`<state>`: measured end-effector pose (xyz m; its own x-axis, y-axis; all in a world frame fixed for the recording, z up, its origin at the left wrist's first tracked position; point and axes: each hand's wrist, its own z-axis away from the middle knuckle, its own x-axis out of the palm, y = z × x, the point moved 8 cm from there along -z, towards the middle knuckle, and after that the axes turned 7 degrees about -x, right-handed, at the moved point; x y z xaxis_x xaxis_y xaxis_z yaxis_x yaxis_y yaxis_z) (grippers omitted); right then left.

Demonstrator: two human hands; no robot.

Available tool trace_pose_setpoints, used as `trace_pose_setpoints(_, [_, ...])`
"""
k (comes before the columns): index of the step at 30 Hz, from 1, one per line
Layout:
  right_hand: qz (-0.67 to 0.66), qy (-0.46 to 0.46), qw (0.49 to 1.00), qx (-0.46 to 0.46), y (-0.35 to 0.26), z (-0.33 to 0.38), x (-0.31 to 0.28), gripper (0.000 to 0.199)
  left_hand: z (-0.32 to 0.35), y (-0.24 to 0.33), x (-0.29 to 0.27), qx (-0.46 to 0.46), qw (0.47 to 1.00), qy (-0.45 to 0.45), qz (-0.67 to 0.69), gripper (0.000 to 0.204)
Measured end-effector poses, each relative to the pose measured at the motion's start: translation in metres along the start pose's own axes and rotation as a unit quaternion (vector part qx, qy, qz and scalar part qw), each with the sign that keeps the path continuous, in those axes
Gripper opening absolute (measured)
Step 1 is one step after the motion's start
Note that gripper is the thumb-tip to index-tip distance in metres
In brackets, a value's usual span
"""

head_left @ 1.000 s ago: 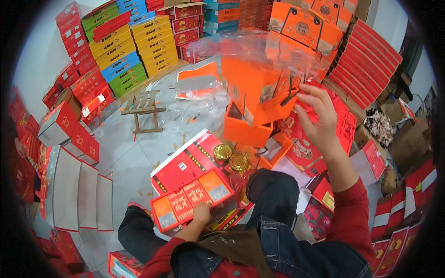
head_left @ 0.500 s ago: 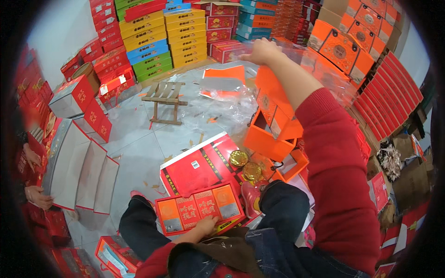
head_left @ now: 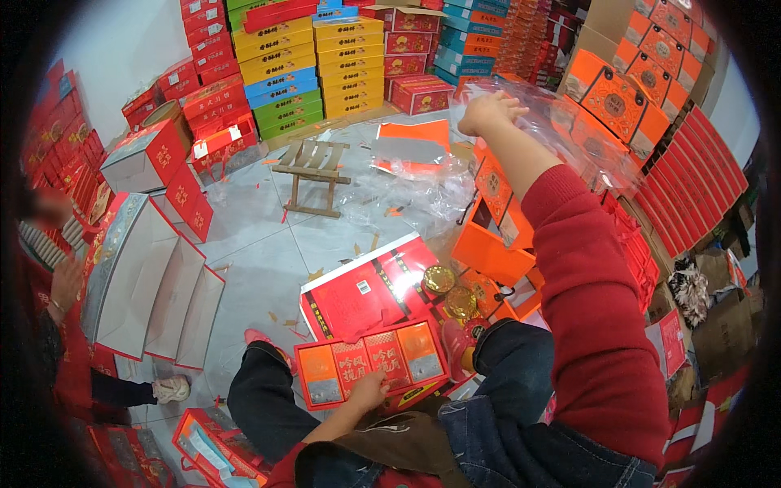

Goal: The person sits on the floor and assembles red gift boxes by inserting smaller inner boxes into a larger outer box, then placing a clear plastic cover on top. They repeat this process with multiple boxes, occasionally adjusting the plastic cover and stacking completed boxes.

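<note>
My left hand (head_left: 370, 392) is closed over the near edge of an open red gift box (head_left: 307, 370) on my lap side. Its fingertips touch the packets inside: red packets (head_left: 354, 366) in the middle, an orange-and-grey one (head_left: 421, 351) at each end. My right arm is stretched far forward. My right hand (head_left: 492, 112) has its fingers spread at the edge of a heap of clear plastic (head_left: 561, 122), with nothing visible gripped. Below that hand stand orange boxes (head_left: 492, 187), one open (head_left: 488, 248). Two round gold-wrapped pieces (head_left: 440, 279) lie beyond the gift box.
A flat red carton (head_left: 358, 286) lies ahead, and a small wooden stool (head_left: 313, 175) stands farther off. Stacked yellow boxes (head_left: 350, 69) line the back. Large open red-and-white boxes (head_left: 146, 285) stand left, beside a co-worker's hand (head_left: 67, 285). Red trays (head_left: 691, 175) lean right.
The view has shifted, so most things sit farther right. My right hand has come slightly nearer and its fingers have spread. My left hand stays at the gift box. The co-worker's hand has risen.
</note>
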<state>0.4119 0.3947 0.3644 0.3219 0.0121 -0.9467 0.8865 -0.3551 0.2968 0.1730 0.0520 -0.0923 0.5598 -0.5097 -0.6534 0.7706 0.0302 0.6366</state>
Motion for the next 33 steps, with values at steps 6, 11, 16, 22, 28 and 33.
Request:
trace_pose_setpoints(6, [0.033,0.142,0.972,-0.183,-0.025,0.034,0.013,0.063,0.009,-0.002,-0.017,0.019,0.997,0.053,0.044,0.025])
trace_pose_setpoints(11, [-0.163,0.18,0.958,-0.153,-0.005,0.003,-0.009,0.042,0.011,0.016,-0.018,0.043,0.997,0.046,0.042,0.026])
trace_pose_setpoints(16, [-0.296,0.195,0.933,-0.062,0.039,-0.01,-0.066,0.032,0.014,-0.001,-0.016,0.014,0.996,0.043,0.073,0.025])
trace_pose_setpoints(22, [-0.525,0.368,0.755,-0.141,0.183,-0.033,-0.147,0.028,0.024,0.016,-0.021,0.015,0.993,0.062,0.101,0.023])
trace_pose_setpoints(28, [-0.44,0.288,0.82,-0.224,0.187,0.012,-0.16,0.018,0.031,0.002,-0.009,0.004,0.994,0.068,0.09,0.022])
trace_pose_setpoints(33, [-0.453,0.047,0.851,-0.261,0.133,0.04,-0.044,0.012,0.043,0.002,0.001,-0.007,0.995,0.062,0.079,0.021])
